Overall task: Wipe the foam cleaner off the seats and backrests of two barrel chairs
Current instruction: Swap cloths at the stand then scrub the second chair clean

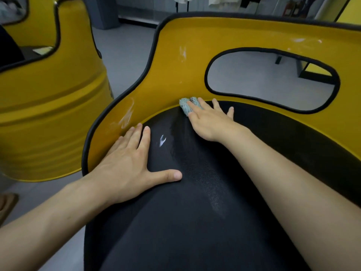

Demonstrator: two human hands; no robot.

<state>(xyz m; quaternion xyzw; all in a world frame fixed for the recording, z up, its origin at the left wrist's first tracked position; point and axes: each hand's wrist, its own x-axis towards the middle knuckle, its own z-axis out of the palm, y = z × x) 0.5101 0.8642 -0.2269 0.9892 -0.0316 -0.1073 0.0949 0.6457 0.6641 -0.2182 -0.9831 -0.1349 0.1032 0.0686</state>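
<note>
Hands apart | left hand (125, 165) flat on seat (195, 222) | right hand (207, 122) flat, pressing teal cloth (184, 107) at backrest (175, 75) seam

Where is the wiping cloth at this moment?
Head view, centre: the blue cloth sits under the fingers of the right hand, pressed into the seam where the black seat meets the yellow backrest.

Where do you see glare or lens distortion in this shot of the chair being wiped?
Head view: pale sheen streaks on the yellow backrest left of its cutout; head view: a small white glint on the black seat near the left fingertips, glare or leftover foam, cannot tell; head view: wide-angle bowing curves the backrest rim and balloons the seat toward the lens.
</note>
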